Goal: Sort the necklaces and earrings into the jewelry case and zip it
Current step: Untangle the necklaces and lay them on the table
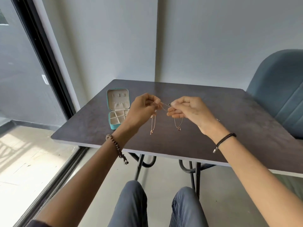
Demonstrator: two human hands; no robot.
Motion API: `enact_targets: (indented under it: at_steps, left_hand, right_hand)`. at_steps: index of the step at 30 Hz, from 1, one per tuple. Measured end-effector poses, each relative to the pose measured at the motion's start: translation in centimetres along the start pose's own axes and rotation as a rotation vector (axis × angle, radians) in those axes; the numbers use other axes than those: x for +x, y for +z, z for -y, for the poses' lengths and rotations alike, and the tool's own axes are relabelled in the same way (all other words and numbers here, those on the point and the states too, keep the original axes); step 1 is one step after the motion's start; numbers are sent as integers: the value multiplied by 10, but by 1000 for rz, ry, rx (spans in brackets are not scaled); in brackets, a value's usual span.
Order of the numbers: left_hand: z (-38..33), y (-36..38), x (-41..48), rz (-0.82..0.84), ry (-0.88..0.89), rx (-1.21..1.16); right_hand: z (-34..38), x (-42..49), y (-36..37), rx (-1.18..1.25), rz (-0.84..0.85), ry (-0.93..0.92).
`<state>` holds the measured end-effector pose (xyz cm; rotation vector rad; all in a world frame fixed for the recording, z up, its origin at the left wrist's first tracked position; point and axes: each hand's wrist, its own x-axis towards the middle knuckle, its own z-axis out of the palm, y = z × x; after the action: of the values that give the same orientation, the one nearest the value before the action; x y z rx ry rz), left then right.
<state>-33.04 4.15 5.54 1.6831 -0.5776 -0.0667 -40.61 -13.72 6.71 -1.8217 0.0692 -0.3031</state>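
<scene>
A dark tabletop [229, 128] is sitting against a pale grey wall, with a large window [24, 79] running down the left of the frame and a blue padded chair [282, 95] showing at the right edge. A person is sitting at the table, and their knees in blue-grey trousers [131, 205] are showing at the bottom centre. Both bare hands are hovering above the middle of the table, close together. The left hand [144, 107] is pinching the top of a first necklace [152, 125], whose thin gold chain is hanging straight down toward the table. The right hand [188, 108] is pinching a second necklace [178, 126], which is hanging in a short loop with a small dark pendant at the bottom. Something thin is stretching between the two sets of fingertips, too fine to make out. A teal jewelry case [118, 108] is lying open on the left part of the table, its lid standing up and its cream divided tray facing upward. A beaded bracelet [117, 148] is circling the left wrist, and a black cord bracelet [225, 139] is circling the right.
</scene>
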Motion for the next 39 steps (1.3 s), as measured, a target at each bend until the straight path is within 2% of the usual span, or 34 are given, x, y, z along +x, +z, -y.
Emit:
enact_targets:
  at_steps: [6,12,14,18,21,27,32,39]
  left_hand:
    - [5,-5,-5,22,-41,-36]
    - [12,-15,-9,89,-97,-124]
    - [14,-18,-10,90,-118,-140]
    - [19,-27,-13,91,-160,-171]
    - [23,-33,-17,115,-202,-202]
    - [39,-40,-20,112,-228,-189]
    - [60,-43,-29,129,-240,-204]
    - [83,-49,-35,42,-240,-69]
  right_hand:
    - [4,5,2,-153,1,-66]
    - [3,20,12,-385,-123,-133]
    - [7,25,16,-264,-113,-105]
    - [22,33,19,196,9,28]
    - [29,40,24,316,64,49]
    - [37,53,39,-45,17,-45]
    - [38,61,55,-167,46,-161]
    - [21,83,74,-282,79,-174]
